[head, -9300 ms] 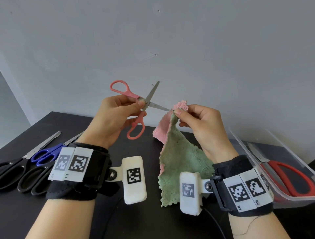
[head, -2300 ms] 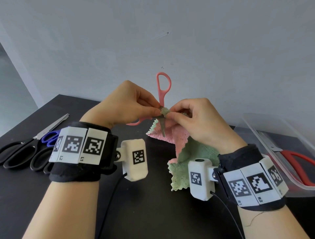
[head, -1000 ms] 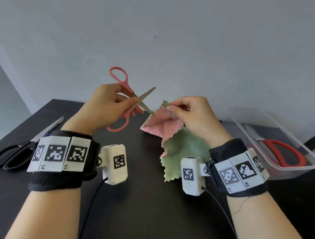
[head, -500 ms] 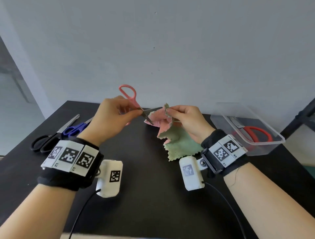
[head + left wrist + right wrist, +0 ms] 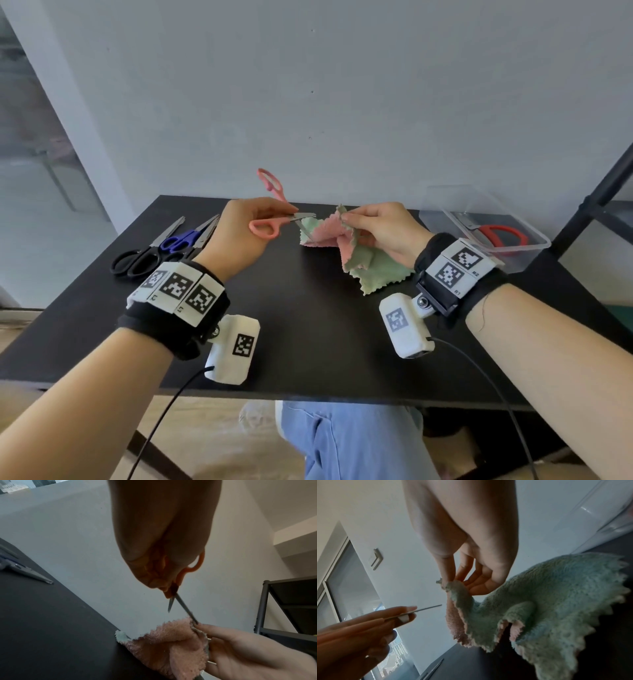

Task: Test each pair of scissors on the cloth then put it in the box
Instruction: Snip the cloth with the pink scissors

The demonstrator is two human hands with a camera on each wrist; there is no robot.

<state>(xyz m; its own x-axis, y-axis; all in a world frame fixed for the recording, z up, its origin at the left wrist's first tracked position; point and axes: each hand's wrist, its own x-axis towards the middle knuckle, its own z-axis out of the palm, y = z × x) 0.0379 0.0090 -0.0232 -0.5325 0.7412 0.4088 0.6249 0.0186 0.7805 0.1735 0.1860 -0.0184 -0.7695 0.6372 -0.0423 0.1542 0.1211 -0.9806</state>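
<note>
From the head view, the left hand (image 5: pixel 239 236) grips the pink scissors (image 5: pixel 274 205) near the pivot, blades parted, one loop standing above the knuckles and the other below the fingers. Just right of that grip, the right hand (image 5: pixel 380 226) pinches the top corner of the pink-and-green cloth (image 5: pixel 346 246), which trails down onto the black table (image 5: pixel 308 325). Only this view shows what lies away from the hands: beyond the right wrist, the clear box (image 5: pixel 507 246) with red scissors (image 5: pixel 500 233) inside; left of the left hand, blue scissors (image 5: pixel 178 238) and black scissors (image 5: pixel 137 260) on the table.

The left wrist view looks under the left hand (image 5: pixel 163 534), fingers curled round the pink scissors (image 5: pixel 187 572). It shows what the head view blurs: the blades form a narrow V, the longer one reaching the cloth (image 5: pixel 168 642) edge right at the tips of the right hand (image 5: pixel 257 655).

The right wrist view shows the pinch itself: thumb and forefinger of the right hand (image 5: pixel 471 547) pressed on the cloth (image 5: pixel 539 608) corner, other fingers curled loosely behind. The green side faces here. A thin blade pokes from the left hand (image 5: pixel 359 631), its tip just short of the cloth.
</note>
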